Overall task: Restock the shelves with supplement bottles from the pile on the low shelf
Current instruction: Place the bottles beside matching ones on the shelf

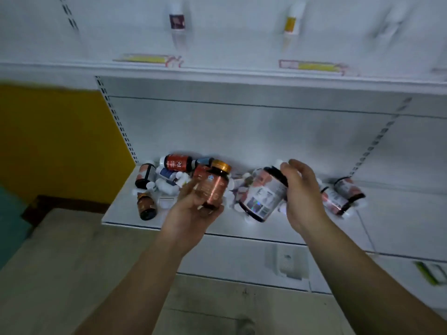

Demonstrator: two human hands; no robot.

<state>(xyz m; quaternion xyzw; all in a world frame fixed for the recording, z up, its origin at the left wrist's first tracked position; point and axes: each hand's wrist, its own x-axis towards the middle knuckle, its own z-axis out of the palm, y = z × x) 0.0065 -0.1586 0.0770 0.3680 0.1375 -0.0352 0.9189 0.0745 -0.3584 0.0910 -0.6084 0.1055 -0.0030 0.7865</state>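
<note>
Amber bottle (212, 187) upright in left hand (193, 209) (gold cap above fingers).

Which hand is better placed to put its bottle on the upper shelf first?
Probably the left hand: it holds the gold-capped amber bottle upright. The right hand grips the large white-labelled jar tilted.

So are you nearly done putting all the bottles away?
Not nearly. The upper shelf holds only two bottles, one with a dark label and one with a yellow label. The left hand holds an amber bottle, the right hand a bigger bottle. The pile still waits on the low shelf.
</note>
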